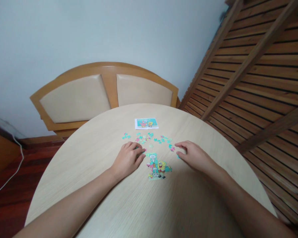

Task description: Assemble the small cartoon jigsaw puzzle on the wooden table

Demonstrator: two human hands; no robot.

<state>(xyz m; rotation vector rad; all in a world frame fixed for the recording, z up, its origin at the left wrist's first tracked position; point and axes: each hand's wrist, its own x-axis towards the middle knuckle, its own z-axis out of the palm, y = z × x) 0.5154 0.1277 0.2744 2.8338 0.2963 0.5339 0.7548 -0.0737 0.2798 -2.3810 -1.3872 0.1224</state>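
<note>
A partly joined jigsaw puzzle (pixel 154 170) lies on the round table, showing a teal figure and a yellow square character. My left hand (pixel 129 158) is at its upper left, fingers curled, with a small pink puzzle piece (pixel 145 150) at the thumb and index tips. To the right of the puzzle, my right hand (pixel 195 154) rests with thumb and index finger apart. A teal puzzle piece (pixel 178 157) shows partly under that thumb; a pink piece (pixel 173 149) lies just left of its fingertips. One pale green piece (pixel 151 145) sits above the puzzle.
Several loose pieces (pixel 142 139) form a scattered band beyond my hands. Behind them is a picture sheet (pixel 146 123) with cartoon figures. A padded bench (pixel 75 97) stands past the wooden table (pixel 96 132); a slatted wooden panel (pixel 253 66) rises at right.
</note>
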